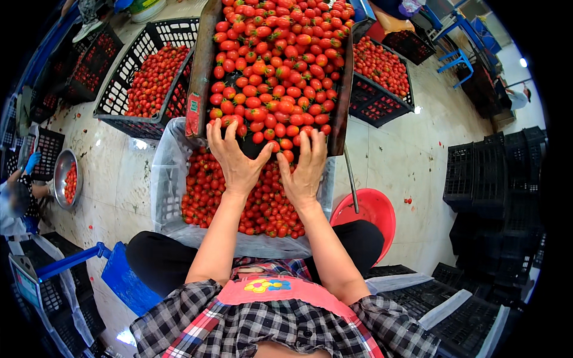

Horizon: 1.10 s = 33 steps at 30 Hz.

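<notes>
Small red cherry tomatoes (280, 65) fill a sloping chute (340, 113) in front of me. Both hands rest at its lower end. My left hand (234, 158) has its fingers spread at the left side of the tomatoes, thumb pointing inward. On the right, my right hand (305, 170) is spread the same way, with fingertips touching tomatoes at the chute's edge. A few tomatoes lie between my two thumbs. Beneath my hands stands a crate with a translucent plastic liner (170, 179), holding many more tomatoes (271, 209). Neither hand grips anything.
Black crates of tomatoes flank the chute, one at left (107, 113) and one at right (382, 110). A red basin (379, 224) sits by my right knee. Stacked black crates (477, 173) stand far right. At far left, a person's blue-gloved hand (33, 161) is near a metal bowl (59, 173).
</notes>
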### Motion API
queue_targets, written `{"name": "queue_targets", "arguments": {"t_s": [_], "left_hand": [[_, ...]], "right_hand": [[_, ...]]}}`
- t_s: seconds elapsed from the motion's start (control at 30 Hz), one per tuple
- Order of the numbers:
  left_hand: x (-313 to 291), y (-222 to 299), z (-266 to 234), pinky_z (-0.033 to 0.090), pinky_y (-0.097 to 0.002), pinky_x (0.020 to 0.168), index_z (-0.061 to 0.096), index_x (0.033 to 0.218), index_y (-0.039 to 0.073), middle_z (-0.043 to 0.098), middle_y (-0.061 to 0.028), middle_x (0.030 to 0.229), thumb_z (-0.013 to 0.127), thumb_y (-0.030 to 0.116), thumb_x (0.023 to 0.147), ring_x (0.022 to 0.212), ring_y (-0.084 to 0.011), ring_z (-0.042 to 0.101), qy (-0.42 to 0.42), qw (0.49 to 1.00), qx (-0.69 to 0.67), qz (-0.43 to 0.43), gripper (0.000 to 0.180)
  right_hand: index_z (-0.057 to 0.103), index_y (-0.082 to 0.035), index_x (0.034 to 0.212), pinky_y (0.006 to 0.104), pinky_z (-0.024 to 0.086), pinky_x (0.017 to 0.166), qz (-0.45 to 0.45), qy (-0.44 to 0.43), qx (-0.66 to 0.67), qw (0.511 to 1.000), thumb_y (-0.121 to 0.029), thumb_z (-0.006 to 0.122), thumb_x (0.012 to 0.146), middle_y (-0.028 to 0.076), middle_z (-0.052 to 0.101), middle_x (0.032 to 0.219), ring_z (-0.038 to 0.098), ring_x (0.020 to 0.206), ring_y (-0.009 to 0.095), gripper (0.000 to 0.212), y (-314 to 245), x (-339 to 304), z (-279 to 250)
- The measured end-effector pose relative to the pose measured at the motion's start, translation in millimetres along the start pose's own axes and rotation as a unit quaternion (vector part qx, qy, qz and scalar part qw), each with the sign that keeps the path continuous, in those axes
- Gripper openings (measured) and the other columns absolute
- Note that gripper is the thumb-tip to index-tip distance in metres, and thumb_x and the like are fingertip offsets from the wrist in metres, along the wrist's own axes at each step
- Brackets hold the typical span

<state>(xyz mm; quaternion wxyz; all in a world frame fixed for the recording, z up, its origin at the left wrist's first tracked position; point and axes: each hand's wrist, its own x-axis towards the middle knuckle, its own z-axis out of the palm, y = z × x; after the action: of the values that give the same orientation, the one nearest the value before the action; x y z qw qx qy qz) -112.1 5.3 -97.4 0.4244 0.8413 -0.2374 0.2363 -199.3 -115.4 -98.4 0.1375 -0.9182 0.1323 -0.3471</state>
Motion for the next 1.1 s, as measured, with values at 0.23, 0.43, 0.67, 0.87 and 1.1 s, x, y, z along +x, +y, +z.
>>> {"name": "queue_targets", "arguments": {"t_s": [0.23, 0.43, 0.67, 0.87, 1.1], "left_hand": [[-2, -7, 12, 0.020, -0.0553, 0.108, 0.036, 0.128, 0.003, 0.024, -0.0213, 0.140, 0.070, 0.024, 0.078, 0.134, -0.0413, 0.019, 0.042, 0.998, -0.042, -0.019, 0.064], [-7, -12, 14, 0.022, -0.0547, 0.109, 0.040, 0.121, 0.003, 0.022, -0.0222, 0.140, 0.063, 0.009, 0.081, 0.134, -0.0424, 0.019, 0.043, 0.998, -0.053, 0.002, 0.046], [8, 2, -8, 0.036, -0.0437, 0.103, 0.054, 0.109, -0.001, 0.027, -0.0261, 0.133, 0.067, 0.007, 0.078, 0.123, -0.0408, 0.037, -0.009, 0.995, 0.017, -0.094, 0.035], [8, 14, 19, 0.019, -0.0569, 0.110, 0.047, 0.104, -0.007, 0.022, -0.0351, 0.135, 0.061, 0.000, 0.075, 0.131, -0.0541, 0.018, -0.003, 0.997, -0.023, -0.074, 0.033], [6, 10, -22, 0.035, -0.0465, 0.102, 0.055, 0.100, 0.002, 0.040, -0.0184, 0.132, 0.071, 0.010, 0.073, 0.129, -0.0387, 0.035, 0.039, 0.999, 0.037, 0.009, 0.033]], "right_hand": [[0.044, -0.008, 0.136, 0.0495, 0.025, 0.110, -0.014, -0.002, -0.015, 1.000, -0.034, 0.066, 0.084, 0.017, 0.038, 0.141, 0.033, 0.133, 0.034, 0.062, 4, 24, 5], [0.051, -0.010, 0.129, 0.0483, 0.026, 0.109, -0.016, 0.012, -0.001, 1.000, -0.034, 0.066, 0.084, 0.012, 0.044, 0.136, 0.039, 0.128, 0.030, 0.053, 14, 21, 1], [0.055, -0.010, 0.124, 0.0469, 0.029, 0.107, -0.031, 0.000, 0.007, 0.999, -0.030, 0.069, 0.081, 0.013, 0.049, 0.130, 0.041, 0.127, 0.031, 0.050, 4, 31, 5], [0.053, -0.006, 0.127, 0.0477, 0.031, 0.106, -0.048, 0.050, 0.006, 0.998, -0.025, 0.066, 0.085, 0.015, 0.049, 0.131, 0.042, 0.125, 0.033, 0.048, 24, 23, 4], [0.050, -0.012, 0.132, 0.0516, 0.023, 0.111, -0.055, 0.022, -0.036, 0.998, -0.046, 0.070, 0.079, 0.009, 0.043, 0.139, 0.035, 0.133, 0.028, 0.066, 7, 20, 2]]}}
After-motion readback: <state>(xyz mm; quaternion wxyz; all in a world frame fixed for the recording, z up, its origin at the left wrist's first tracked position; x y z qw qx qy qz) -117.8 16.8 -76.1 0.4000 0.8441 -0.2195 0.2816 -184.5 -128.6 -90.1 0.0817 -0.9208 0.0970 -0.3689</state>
